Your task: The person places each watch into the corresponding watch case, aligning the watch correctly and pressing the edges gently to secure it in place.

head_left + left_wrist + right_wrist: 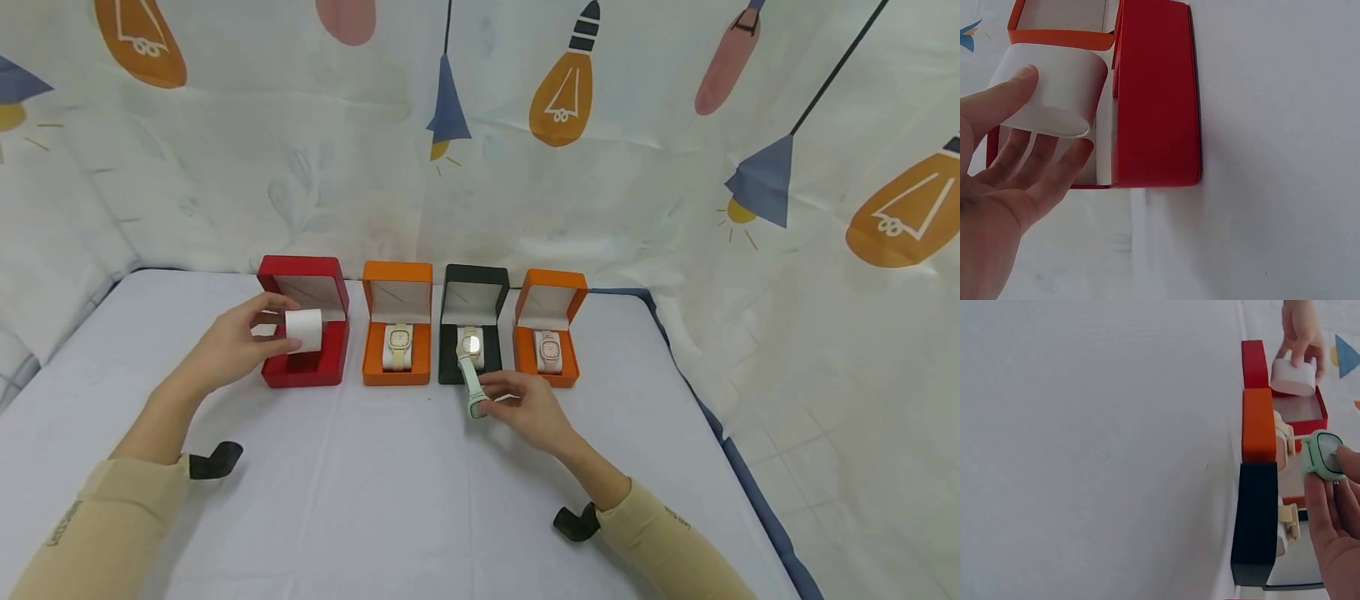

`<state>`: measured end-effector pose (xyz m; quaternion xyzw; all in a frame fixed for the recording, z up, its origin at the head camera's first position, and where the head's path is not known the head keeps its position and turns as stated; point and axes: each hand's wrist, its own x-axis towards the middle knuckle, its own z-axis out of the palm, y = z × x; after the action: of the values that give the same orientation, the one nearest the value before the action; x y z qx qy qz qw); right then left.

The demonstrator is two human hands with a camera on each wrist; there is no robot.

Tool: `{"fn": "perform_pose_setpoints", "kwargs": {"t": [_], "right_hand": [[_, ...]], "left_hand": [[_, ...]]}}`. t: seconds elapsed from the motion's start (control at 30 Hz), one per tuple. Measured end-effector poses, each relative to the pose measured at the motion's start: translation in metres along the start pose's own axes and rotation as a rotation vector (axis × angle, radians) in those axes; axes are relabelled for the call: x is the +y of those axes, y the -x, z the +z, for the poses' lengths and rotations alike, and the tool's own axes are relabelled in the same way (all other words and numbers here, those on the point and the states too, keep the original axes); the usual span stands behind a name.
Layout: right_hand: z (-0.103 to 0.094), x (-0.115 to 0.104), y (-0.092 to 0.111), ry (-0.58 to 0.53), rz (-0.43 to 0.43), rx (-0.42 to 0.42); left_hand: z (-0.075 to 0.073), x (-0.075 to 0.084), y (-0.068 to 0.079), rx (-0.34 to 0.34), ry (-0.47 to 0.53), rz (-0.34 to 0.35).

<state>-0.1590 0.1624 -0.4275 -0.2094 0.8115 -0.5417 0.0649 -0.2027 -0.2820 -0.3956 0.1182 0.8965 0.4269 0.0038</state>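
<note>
Pinching bare white watch cushion (305, 330) between thumb and fingers of left hand (231, 344), over open red watch box (302, 379). Grasping mint-green watch (1323, 451) between thumb and fingers of right hand (531, 410), near open dark watch box (448, 358), well apart from cushion. Probably at step of pairing watch with cushion, not yet strapped on. Seems to call next for bringing both together, wrapping strap (470, 377) around cushion, then seating in red watch box.

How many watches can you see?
4: a green watch in the right hand, a yellowish watch in the left orange box, a pale watch in the dark box and a pinkish watch in the right orange box.
</note>
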Motion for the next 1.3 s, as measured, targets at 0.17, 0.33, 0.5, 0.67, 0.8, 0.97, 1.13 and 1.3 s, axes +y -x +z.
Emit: {"fn": "perform_pose_setpoints", "kwargs": {"t": [0.17, 0.33, 0.5, 0.67, 0.8, 0.97, 1.13, 1.3], "right_hand": [[0.000, 0.000, 0.000, -0.019, 0.006, 0.029], [0.001, -0.004, -0.001, -0.018, 0.019, 0.029], [0.000, -0.007, -0.003, -0.029, 0.028, 0.029], [-0.002, -0.006, -0.003, -0.050, 0.021, 0.038], [-0.004, -0.004, -0.003, -0.067, 0.012, 0.037], [-0.005, -0.003, -0.004, -0.072, -0.005, 0.034], [-0.005, -0.005, -0.004, -0.077, 0.002, 0.039], [-0.005, -0.006, -0.004, -0.084, 0.011, 0.045]], "left_hand": [[0.005, 0.009, 0.003, 0.028, 0.001, 0.001], [0.009, 0.018, 0.004, 0.050, 0.002, 0.023], [0.014, 0.027, 0.005, 0.072, 0.068, 0.024], [0.022, 0.034, 0.006, 0.064, 0.124, 0.003], [0.027, 0.038, 0.007, 0.043, 0.141, -0.019], [0.035, 0.045, 0.008, 0.001, 0.183, -0.042], [0.044, 0.050, 0.009, -0.022, 0.258, -0.074], [0.054, 0.054, 0.010, -0.032, 0.356, -0.138]]}}
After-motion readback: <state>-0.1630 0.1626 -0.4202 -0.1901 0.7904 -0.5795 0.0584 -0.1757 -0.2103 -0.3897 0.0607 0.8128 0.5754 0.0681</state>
